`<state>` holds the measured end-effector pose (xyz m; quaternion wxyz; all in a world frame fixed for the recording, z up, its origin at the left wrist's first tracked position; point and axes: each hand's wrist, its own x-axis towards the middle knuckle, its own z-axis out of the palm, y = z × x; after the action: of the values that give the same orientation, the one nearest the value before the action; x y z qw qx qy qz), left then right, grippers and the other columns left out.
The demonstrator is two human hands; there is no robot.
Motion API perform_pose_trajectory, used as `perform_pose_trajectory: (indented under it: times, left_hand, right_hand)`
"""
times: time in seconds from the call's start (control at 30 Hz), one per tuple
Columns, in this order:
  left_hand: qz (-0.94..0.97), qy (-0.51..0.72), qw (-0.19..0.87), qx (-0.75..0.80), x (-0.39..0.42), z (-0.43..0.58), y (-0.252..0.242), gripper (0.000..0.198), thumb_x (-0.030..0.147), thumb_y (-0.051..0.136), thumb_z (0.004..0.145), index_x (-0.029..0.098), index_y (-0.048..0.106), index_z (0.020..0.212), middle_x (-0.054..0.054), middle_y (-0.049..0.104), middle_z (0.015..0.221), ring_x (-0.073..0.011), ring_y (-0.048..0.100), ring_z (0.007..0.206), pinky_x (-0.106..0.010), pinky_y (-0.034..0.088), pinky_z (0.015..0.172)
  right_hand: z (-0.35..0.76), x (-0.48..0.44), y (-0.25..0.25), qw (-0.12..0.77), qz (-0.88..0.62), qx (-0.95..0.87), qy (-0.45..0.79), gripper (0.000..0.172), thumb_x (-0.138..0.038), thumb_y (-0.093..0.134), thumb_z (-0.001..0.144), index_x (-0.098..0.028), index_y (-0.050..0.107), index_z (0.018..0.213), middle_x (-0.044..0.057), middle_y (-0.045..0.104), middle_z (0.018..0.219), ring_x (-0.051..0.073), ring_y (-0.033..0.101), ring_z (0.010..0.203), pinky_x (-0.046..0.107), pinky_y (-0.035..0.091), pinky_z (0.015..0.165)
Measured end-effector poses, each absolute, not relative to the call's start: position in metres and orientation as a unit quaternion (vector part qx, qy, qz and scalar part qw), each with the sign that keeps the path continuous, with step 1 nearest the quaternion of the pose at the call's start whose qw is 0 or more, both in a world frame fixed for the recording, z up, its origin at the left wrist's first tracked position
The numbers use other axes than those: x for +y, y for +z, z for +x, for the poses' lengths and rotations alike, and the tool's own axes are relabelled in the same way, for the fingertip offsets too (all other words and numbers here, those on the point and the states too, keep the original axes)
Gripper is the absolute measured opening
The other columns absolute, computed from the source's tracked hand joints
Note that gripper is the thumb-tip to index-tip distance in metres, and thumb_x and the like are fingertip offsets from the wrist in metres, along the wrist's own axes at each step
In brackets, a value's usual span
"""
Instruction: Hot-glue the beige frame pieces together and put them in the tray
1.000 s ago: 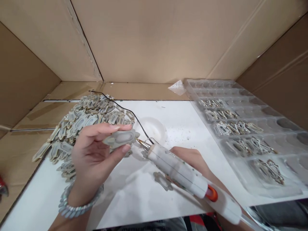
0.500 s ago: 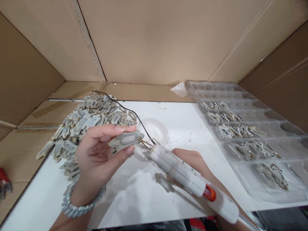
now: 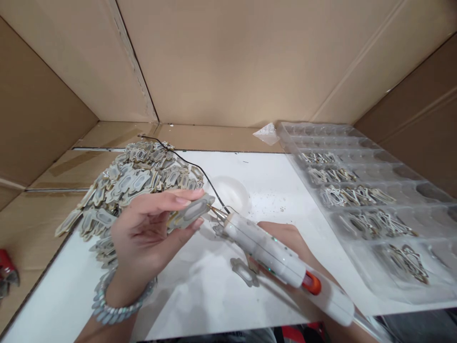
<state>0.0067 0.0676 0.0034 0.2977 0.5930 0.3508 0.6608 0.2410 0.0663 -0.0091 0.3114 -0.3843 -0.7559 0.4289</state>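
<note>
Between the thumb and fingers of my left hand is a grey, scalloped oval piece, tilted, with its right end at the metal tip of a white pen-like tool. The tool has an orange-red switch and a thin black wire near its tip. My right hand is mostly hidden behind the tool and grips it from below. A similar flat grey piece lies on the white table under the tool. Left of my left hand is a big heap of such pieces.
A clear compartment tray with framed pieces in several sections stands on the right. Behind the tool tip is a round white dish. Cardboard walls surround the table. A red-handled tool lies at the far left.
The piece in my left hand has tilted, its left end now lower, and my left fingers have shifted slightly. My right hand and the white tool have barely moved.
</note>
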Motion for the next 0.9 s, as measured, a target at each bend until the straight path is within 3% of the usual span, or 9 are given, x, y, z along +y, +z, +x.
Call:
perform_pose_trajectory:
  times: [0.17, 0.4, 0.67, 0.9]
  left_hand:
    - [0.608, 0.658, 0.282, 0.342, 0.070, 0.006, 0.002, 0.038, 0.004, 0.080, 0.072, 0.031, 0.072, 0.097, 0.005, 0.078, 0.100, -0.0213, 0.075, 0.098, -0.039, 0.067, 0.088]
    - [0.611, 0.657, 0.271, 0.349, 0.069, 0.007, 0.003, 0.037, 0.001, 0.079, 0.073, 0.028, 0.072, 0.096, 0.003, 0.078, 0.101, -0.0201, 0.075, 0.099, -0.036, 0.066, 0.089]
    - [0.638, 0.647, 0.198, 0.366, 0.070, 0.007, -0.001, 0.041, 0.005, 0.081, 0.072, 0.034, 0.073, 0.099, 0.009, 0.078, 0.105, -0.0165, 0.074, 0.096, -0.035, 0.066, 0.087]
    - [0.649, 0.641, 0.159, 0.379, 0.069, 0.005, -0.008, 0.042, 0.006, 0.082, 0.071, 0.033, 0.074, 0.101, 0.006, 0.078, 0.106, -0.0197, 0.074, 0.097, -0.038, 0.065, 0.088]
  right_hand:
    - [0.242, 0.066, -0.012, 0.305, -0.392, -0.750, 0.438, 0.019, -0.012, 0.053, 0.082, -0.021, 0.053, 0.066, -0.002, 0.054, 0.063, 0.014, 0.049, 0.055, 0.025, 0.036, 0.050]
    - [0.242, 0.066, -0.013, 0.301, -0.401, -0.752, 0.429, 0.017, -0.011, 0.056, 0.078, -0.021, 0.051, 0.065, -0.003, 0.051, 0.062, 0.012, 0.046, 0.054, 0.024, 0.034, 0.050]
    - [0.241, 0.066, -0.016, 0.312, -0.399, -0.753, 0.420, 0.018, -0.011, 0.055, 0.079, -0.021, 0.047, 0.066, -0.003, 0.049, 0.062, 0.012, 0.043, 0.054, 0.025, 0.034, 0.050]
    - [0.240, 0.066, -0.019, 0.322, -0.392, -0.753, 0.419, 0.019, -0.014, 0.054, 0.081, -0.022, 0.047, 0.065, -0.002, 0.049, 0.061, 0.014, 0.045, 0.055, 0.026, 0.034, 0.050]
